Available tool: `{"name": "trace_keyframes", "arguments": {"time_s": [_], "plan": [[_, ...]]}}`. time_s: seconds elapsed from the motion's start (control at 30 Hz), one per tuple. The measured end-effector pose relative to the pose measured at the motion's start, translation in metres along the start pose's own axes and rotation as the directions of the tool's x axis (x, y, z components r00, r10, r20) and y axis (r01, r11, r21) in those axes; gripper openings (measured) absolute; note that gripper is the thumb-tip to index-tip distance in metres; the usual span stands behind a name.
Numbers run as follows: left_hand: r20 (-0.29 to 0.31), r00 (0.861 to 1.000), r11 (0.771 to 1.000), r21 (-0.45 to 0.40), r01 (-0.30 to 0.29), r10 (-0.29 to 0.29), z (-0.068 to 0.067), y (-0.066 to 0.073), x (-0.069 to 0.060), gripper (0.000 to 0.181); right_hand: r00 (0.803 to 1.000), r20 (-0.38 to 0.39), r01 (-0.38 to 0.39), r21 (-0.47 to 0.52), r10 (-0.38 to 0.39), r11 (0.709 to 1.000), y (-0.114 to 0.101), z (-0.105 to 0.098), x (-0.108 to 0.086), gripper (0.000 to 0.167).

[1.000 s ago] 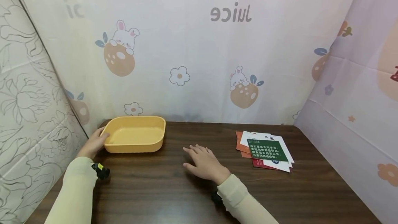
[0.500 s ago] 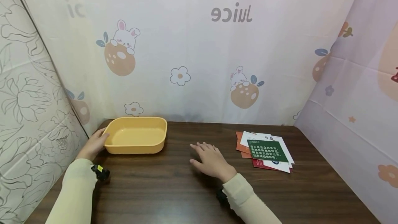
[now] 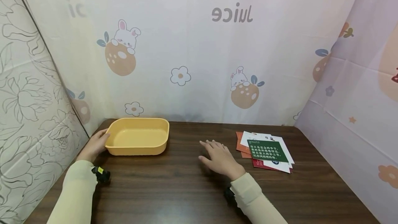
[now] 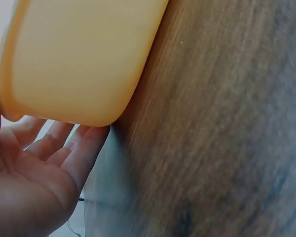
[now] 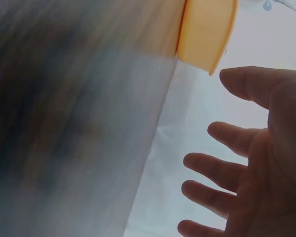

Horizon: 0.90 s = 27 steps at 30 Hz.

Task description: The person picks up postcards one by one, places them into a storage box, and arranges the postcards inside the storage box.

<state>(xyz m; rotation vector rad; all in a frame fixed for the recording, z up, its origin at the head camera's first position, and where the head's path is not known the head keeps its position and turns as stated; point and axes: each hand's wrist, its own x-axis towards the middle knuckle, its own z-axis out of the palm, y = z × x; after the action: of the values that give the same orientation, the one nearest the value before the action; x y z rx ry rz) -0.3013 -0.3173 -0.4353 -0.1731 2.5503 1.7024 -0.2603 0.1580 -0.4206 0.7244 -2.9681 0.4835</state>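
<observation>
A yellow rounded-rectangular plastic basin [image 3: 136, 150] sits at the back left of the dark wooden table. My left hand [image 3: 94, 145] grips its left end, thumb at the rim and fingers against the outer wall. The left wrist view shows those fingers [image 4: 84, 148] touching the basin's side [image 4: 84, 64]. My right hand [image 3: 221, 158] hovers between the basin and a stack of cards, fingers spread and holding nothing. In the right wrist view the fingers [image 5: 212, 170] are apart from the basin. On top of the stack lies a green card [image 3: 268, 150] with white writing.
Beneath the green card are white cards [image 3: 284, 144], orange cards [image 3: 240, 146] and a red one [image 3: 258, 163], fanned out at the right. A printed curtain [image 3: 192, 44] hangs along the table's back edge, and more cloth [image 3: 351, 113] runs down the right.
My right hand has moved to the right, toward the cards. The basin has shifted slightly to the right with my left hand on it. The cards have stayed put.
</observation>
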Motion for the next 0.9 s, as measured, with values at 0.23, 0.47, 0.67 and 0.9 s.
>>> {"name": "trace_keyframes", "arguments": {"time_s": [0.23, 0.47, 0.67, 0.9], "plan": [[0.023, 1.0, 0.999, -0.033, -0.002, 0.003, -0.001, -0.003, -0.002, 0.069, 0.999, -0.033, -0.032, 0.006, 0.032, 0.999, 0.012, -0.005, -0.005, 0.06], [0.073, 0.997, 0.999, -0.026, -0.035, 0.036, 0.001, -0.002, -0.005, 0.069, 0.997, -0.048, -0.057, 0.008, 0.057, 0.998, 0.032, -0.01, -0.011, 0.06], [0.14, 0.988, 0.997, -0.053, -0.058, 0.065, 0.009, 0.002, -0.009, 0.066, 0.994, -0.082, -0.067, 0.014, 0.068, 0.998, 0.045, -0.017, -0.017, 0.062], [0.203, 0.976, 0.997, -0.046, -0.069, 0.077, 0.018, 0.006, -0.014, 0.064, 0.989, -0.071, -0.128, -0.003, 0.127, 0.992, 0.058, -0.023, -0.022, 0.062]]}}
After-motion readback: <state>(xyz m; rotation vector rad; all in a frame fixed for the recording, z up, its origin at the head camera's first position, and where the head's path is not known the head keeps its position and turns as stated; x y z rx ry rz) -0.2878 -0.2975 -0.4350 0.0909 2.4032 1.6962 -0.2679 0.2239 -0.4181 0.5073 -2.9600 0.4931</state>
